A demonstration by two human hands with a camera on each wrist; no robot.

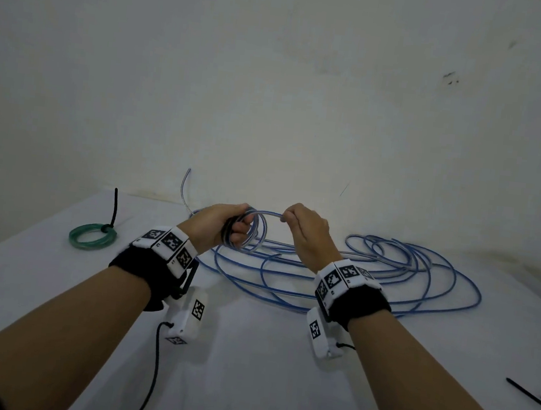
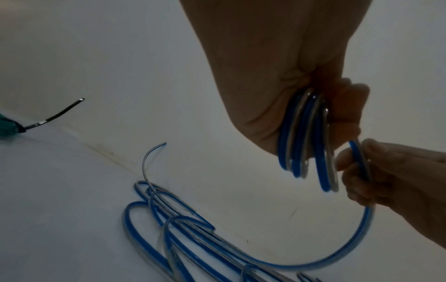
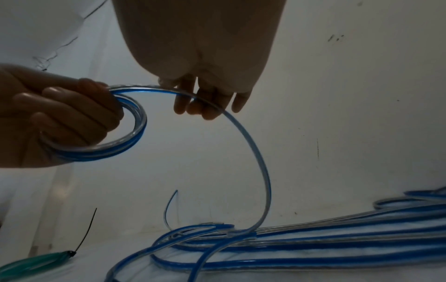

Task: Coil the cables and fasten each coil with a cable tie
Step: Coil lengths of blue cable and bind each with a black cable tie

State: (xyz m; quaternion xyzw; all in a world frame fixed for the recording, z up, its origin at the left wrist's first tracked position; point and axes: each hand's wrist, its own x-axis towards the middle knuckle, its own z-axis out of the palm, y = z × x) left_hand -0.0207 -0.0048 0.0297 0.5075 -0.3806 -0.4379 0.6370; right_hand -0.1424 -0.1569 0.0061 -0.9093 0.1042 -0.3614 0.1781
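Left hand [image 1: 223, 225] curled shut around a small coil [image 1: 253, 233] of several turns of blue cable [image 1: 389, 270], held upright above the table [image 1: 245, 369]; fingers passed through the loop, thumb on top. Right hand [image 1: 309, 235] pinching the running length of the same cable just beside the coil, fingertips [image 3: 193, 106] bent down over the strand. From that pinch, strand arcing down to the loose remainder, spread in wide overlapping loops on the white tablecloth, behind and to the right of the hands. Cable flat, two-conductor, half blue and half clear, glossy. One free end [image 1: 187, 176] sticking up near the wall. Far left: green coil [image 1: 92, 236] lying flat, already bound with a black cable tie [image 1: 113, 208], tail upright. Spare black tie [image 1: 532, 396] at right table edge.
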